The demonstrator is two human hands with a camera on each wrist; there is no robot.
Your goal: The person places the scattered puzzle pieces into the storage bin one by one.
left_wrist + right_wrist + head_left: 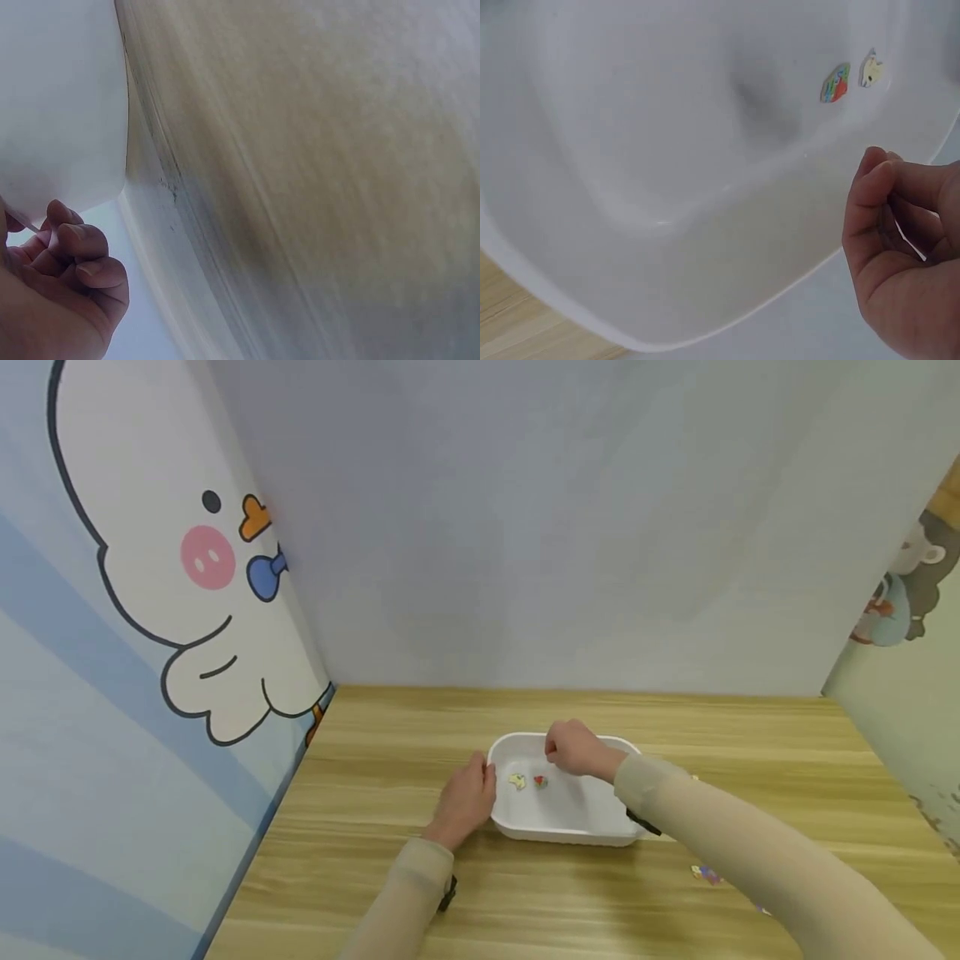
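Note:
A white plastic tray (562, 837) with rounded corners stands on the wooden table. My left hand (467, 795) grips its left rim, thumb and curled fingers on the edge; in the left wrist view the hand (67, 292) pinches that rim. Over the tray's far side hovers my right hand (576, 748), fingers curled. The right wrist view shows the right hand's (904, 232) fingertips meeting, with no thing visible between them. Two small flat cutouts lie in the tray's left part: a pale yellow animal-shaped one (517, 782) and a red-and-green one (540, 782).
Right of the tray, partly behind the right sleeve (757, 852), several small colourful pieces (705, 874) lie on the table (360, 827). A grey wall (525, 527) rises behind the table, with a cartoon-printed wall (150, 610) at the left.

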